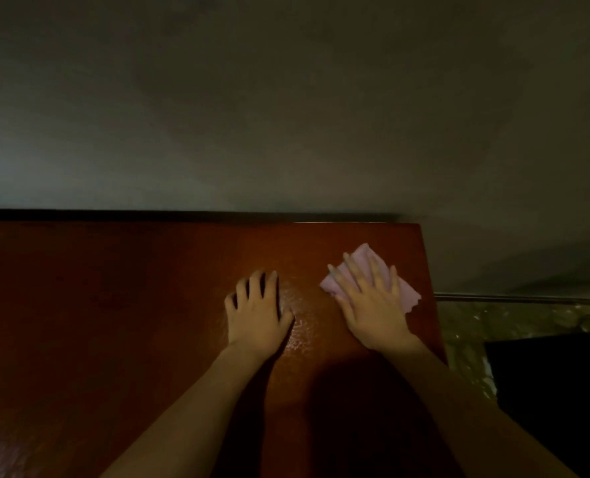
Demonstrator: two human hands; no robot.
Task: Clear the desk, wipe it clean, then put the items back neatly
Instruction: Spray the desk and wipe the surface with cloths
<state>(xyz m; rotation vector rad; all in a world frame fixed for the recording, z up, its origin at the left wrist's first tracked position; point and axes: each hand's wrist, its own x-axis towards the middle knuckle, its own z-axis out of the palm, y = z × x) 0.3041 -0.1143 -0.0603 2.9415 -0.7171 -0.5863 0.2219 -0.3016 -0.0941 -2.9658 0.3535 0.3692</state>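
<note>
The right hand (373, 305) lay flat with its fingers spread straight, pressing a pink cloth (404, 288) onto the reddish-brown desk (114, 305). The cloth sat toward the desk's far right corner, at about two o'clock from the middle of the view, its edges showing past the fingertips and on the hand's right side. The left hand (257, 312) rested palm-down on the bare wood at nine o'clock from the cloth, near it but not touching, its fingers slightly bent at the knuckles with the tips on the surface, holding nothing. Between the two hands a wet, shiny patch (298, 319) glistened on the wood. A grey wall (286, 115) stood behind the desk at twelve o'clock.
</note>
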